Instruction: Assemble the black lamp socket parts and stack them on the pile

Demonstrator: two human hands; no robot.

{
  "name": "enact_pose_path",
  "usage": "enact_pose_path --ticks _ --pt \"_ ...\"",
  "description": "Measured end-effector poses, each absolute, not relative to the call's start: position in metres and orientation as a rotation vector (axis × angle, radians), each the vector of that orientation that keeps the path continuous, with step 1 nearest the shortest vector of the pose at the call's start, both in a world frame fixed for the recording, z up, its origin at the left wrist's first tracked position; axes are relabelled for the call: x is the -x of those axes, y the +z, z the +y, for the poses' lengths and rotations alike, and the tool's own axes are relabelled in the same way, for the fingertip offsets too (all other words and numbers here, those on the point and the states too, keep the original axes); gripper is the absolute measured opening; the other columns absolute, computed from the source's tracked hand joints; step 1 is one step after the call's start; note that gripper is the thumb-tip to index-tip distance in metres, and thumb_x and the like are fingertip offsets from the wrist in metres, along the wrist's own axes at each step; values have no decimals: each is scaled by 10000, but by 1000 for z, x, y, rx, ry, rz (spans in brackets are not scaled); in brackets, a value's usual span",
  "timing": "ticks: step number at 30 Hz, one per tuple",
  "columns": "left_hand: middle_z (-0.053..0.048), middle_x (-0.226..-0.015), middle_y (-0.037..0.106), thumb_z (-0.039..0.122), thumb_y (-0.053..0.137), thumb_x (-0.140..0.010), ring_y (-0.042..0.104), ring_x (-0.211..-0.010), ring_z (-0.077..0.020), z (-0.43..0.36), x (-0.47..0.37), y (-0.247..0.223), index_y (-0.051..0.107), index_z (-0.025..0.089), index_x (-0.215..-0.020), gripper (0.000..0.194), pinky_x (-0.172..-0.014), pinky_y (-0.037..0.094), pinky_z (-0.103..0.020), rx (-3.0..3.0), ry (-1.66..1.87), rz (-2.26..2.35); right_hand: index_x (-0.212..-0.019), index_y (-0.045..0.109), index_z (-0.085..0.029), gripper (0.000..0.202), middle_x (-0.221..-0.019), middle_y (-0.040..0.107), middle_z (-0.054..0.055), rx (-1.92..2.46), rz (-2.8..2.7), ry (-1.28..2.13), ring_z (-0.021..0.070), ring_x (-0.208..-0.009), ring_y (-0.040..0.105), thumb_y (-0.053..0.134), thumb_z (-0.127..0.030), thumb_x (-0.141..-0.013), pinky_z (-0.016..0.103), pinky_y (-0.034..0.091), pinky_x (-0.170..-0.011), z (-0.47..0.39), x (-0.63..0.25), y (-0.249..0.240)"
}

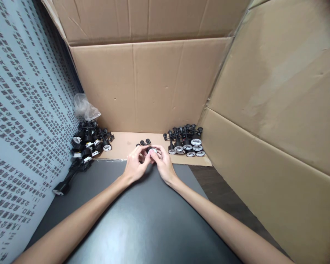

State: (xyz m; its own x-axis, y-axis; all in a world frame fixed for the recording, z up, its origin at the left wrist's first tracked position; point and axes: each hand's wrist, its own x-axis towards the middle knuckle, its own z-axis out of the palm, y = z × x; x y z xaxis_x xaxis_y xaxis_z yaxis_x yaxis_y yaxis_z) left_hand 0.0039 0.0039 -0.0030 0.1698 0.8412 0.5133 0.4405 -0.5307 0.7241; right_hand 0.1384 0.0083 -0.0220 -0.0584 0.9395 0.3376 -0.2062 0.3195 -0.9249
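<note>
Near the far edge of the dark mat, my left hand (136, 163) and my right hand (162, 163) are together around one black lamp-post-like piece (151, 149). Its round, whitish base faces me, and both thumbs press on that base. Small black lantern-shaped heads show just beyond my fingers; the post between is hidden by the hands. On the right stands a group of similar black pieces (187, 141) with their round pale bases toward me. Another heap of black pieces (88, 141) lies at the left, some with white parts showing.
A cardboard sheet (123, 141) lies behind the dark mat (143, 220). Cardboard walls (154, 84) rise at the back and right. A printed light-blue sheet (24, 121) stands at the left, with a clear plastic bag (85, 108) beside it. One black piece (64, 185) lies nearer, at left.
</note>
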Motion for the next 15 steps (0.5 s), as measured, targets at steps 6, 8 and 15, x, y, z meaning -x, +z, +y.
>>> enact_pose_path --ticks 6,8,15 --pt "-30 -794 637 314 575 -872 622 -637 -136 5 -5 -5 611 153 -1038 234 -615 541 -276 -2031 1336 1196 -1036 556 -214 360 -969 675 63 796 -1300 1116 203 -882 652 637 -498 -831 299 532 -692 10 -140 -25" --pt "-25 -781 628 308 578 -866 619 -634 -135 5 -5 -5 610 153 -1028 226 -613 541 -277 -2047 1342 1202 -1038 555 -215 366 -988 676 68 804 -1304 1112 213 -916 655 636 -504 -829 305 536 -707 11 -141 -26" --pt "-30 -815 646 324 572 -878 626 -657 -136 4 -7 -8 606 164 -1065 249 -626 548 -278 -2034 1344 1224 -1037 557 -214 378 -956 674 62 786 -1272 1114 214 -962 646 648 -508 -819 305 537 -740 13 -139 -27"
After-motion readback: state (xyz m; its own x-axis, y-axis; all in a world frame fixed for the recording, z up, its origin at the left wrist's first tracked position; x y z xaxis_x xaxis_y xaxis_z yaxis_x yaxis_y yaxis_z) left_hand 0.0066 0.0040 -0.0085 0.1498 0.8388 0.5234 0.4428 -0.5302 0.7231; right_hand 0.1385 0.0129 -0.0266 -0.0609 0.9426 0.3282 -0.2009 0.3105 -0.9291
